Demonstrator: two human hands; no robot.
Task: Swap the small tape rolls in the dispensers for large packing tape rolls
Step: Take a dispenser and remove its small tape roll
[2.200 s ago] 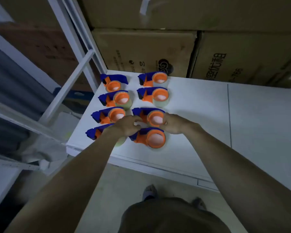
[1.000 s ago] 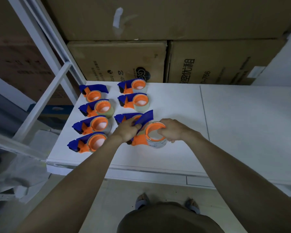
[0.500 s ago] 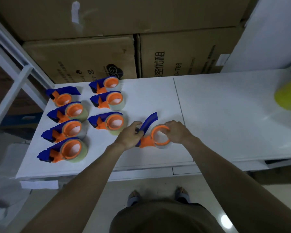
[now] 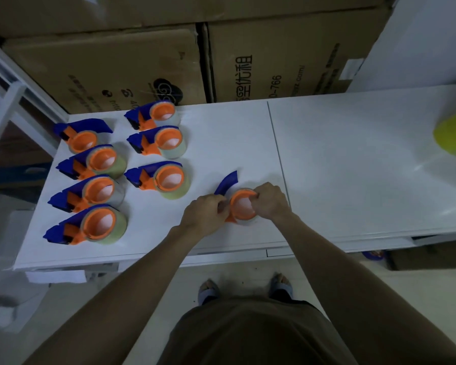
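Note:
One blue-and-orange tape dispenser (image 4: pixel 241 204) lies on the white table (image 4: pixel 340 159) near its front edge, its blue handle (image 4: pixel 228 181) pointing up and away. My left hand (image 4: pixel 204 216) grips its handle end. My right hand (image 4: pixel 269 201) grips the orange hub and the clear tape roll (image 4: pixel 248 223) under it. Several more dispensers with clear rolls sit in two columns at the left, the nearest one (image 4: pixel 90 225) by the front left corner and another (image 4: pixel 163 180) just left of my hands.
Stacked cardboard boxes (image 4: pixel 274 61) stand behind the table. A yellow-green object (image 4: pixel 453 133) sits at the right edge of view. A white metal frame (image 4: pixel 8 101) rises at the left. My feet (image 4: pixel 208 288) are on the floor below the table edge.
I lifted one dispenser out of the right column and brought it right toward the table seam. Its blue handle now swings upward, and both hands stay on it.

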